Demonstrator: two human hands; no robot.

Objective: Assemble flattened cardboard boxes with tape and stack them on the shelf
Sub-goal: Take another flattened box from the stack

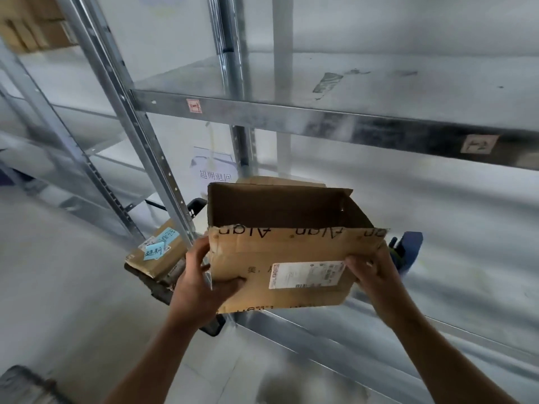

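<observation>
I hold an opened brown cardboard box [280, 249] in front of a metal shelf [291, 115]. Its top is open toward the shelf and a white shipping label sits on the near face. My left hand [204, 275] grips the box's left edge, thumb on the near face. At the right edge my right hand [370, 272] grips the box with curled fingers. The box hangs above the lower shelf board [437, 228], at the shelf's left end. A blue tape dispenser [407, 249] shows just behind my right hand.
Flattened cardboard with blue notes [159, 246] lies on a dark cart [163, 284] left of the box. A slanting steel upright [145, 147] stands between cart and shelf. More boxes [32, 24] sit at the top left. A paper sign [214, 167] hangs behind.
</observation>
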